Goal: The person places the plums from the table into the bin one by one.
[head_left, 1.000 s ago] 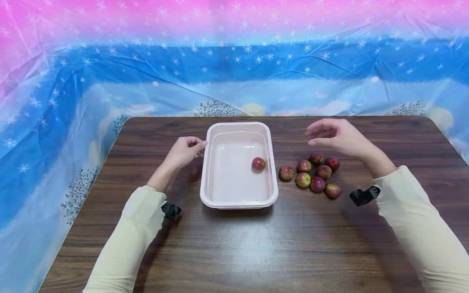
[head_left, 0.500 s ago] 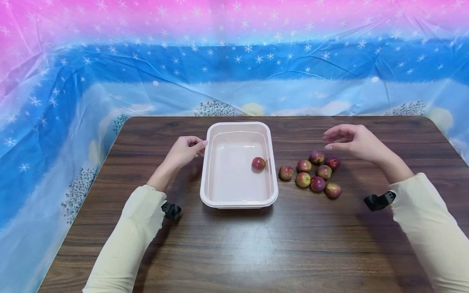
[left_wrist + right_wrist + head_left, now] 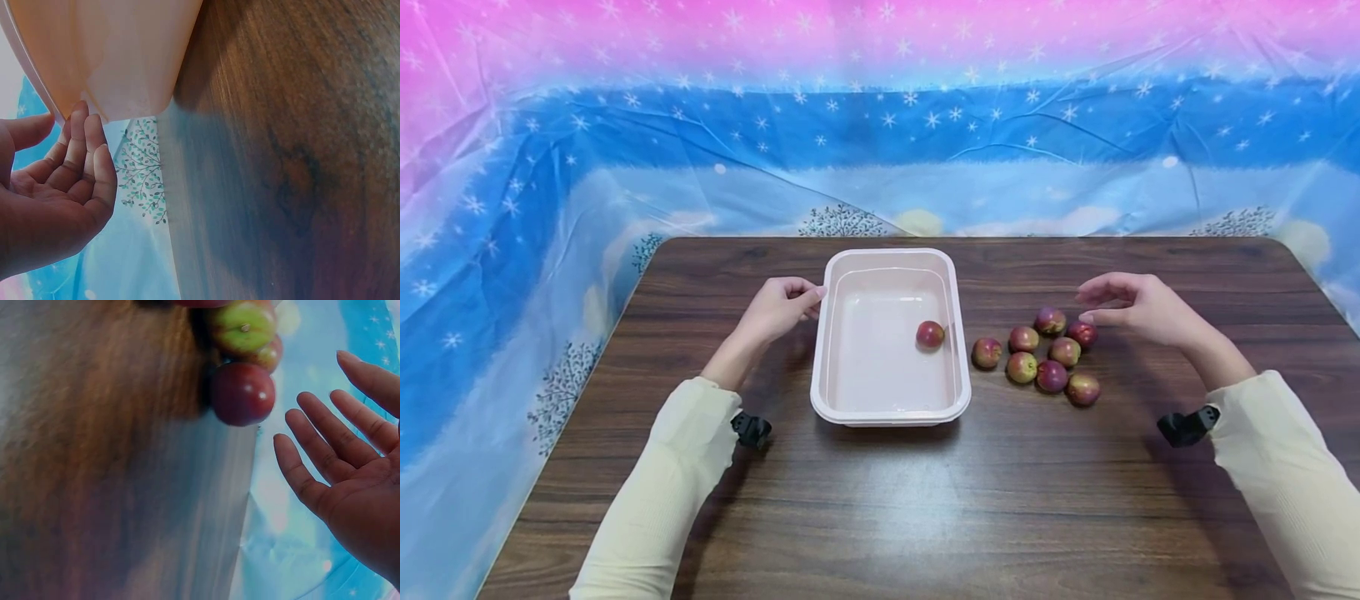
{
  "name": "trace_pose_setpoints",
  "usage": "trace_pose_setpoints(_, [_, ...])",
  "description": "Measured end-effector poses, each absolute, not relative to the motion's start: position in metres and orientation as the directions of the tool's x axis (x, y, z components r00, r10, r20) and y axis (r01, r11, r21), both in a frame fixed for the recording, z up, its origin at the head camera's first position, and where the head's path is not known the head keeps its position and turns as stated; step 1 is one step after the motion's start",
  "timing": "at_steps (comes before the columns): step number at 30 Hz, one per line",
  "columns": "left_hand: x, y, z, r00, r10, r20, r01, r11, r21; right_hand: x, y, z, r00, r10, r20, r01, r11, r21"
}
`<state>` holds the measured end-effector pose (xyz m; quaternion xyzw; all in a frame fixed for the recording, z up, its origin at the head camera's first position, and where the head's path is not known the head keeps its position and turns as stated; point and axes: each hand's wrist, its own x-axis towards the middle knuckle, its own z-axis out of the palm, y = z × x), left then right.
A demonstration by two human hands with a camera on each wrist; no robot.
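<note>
A starry blue and pink plastic sheet (image 3: 880,125) fills the upper half of the head view, hanging behind a dark wooden worktop (image 3: 880,500) that takes up the lower half. At the centre of the frame stands a pale pink rectangular tub (image 3: 828,367), and a single red plum (image 3: 929,334) lies inside it against its right wall. Just right of the tub, seven more plums (image 3: 1037,358) lie bunched together on the worktop, most of them touching a neighbour. The left hand (image 3: 777,308) rests at the tub's left rim, its fingers (image 3: 87,150) loosely curled with the tips against the rim and outer wall, gripping nothing. The right hand (image 3: 1138,307) hovers at the right edge of the plum cluster, just above the farthest-right fruit, palm open and fingers (image 3: 325,431) straight and slightly spread, holding nothing. Cream sleeves (image 3: 662,492) cover both forearms, each with a black strap (image 3: 750,430) at the wrist.
</note>
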<state>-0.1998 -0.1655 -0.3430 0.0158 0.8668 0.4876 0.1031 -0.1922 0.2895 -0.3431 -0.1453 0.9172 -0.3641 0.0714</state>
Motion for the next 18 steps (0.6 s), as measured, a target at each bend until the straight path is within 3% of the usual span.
trace_pose_setpoints(18, [-0.199,-0.165,-0.342,-0.978,0.133,-0.162,-0.072,0.511,0.857,-0.189,0.302,-0.368,-0.946,-0.319,-0.059,-0.191,0.694,-0.694])
